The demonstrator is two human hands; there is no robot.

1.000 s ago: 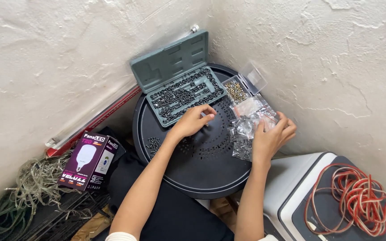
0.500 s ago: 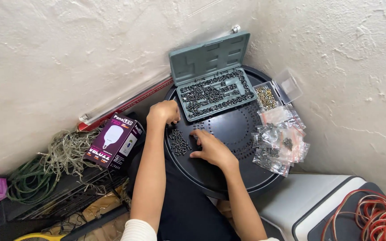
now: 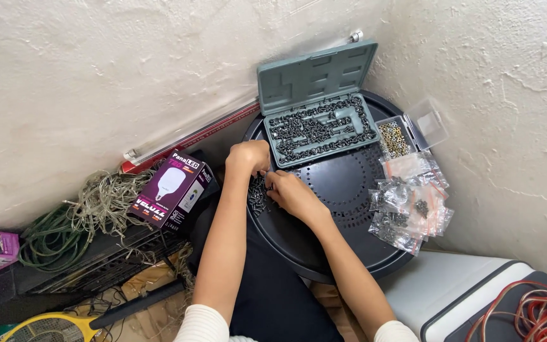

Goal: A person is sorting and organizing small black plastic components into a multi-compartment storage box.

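Observation:
My left hand (image 3: 248,157) hovers curled at the left rim of a round black perforated tray (image 3: 349,190), just above a small pile of dark screws (image 3: 257,197). My right hand (image 3: 291,191) lies on the tray with its fingertips in that pile. What the fingers hold is hidden. Behind the hands stands an open grey-green case (image 3: 321,130) full of dark screws, its lid against the wall.
A small clear box of brass nuts (image 3: 395,138) and several plastic bags of hardware (image 3: 413,206) sit on the tray's right side. A purple bulb box (image 3: 172,190), tangled cords (image 3: 64,221) and a yellow racket (image 3: 52,328) lie left. A white cooler (image 3: 457,285) with red cable is at lower right.
Both hands have moved from the case and bags on the right to the screw pile on the tray's left. The view has shifted left.

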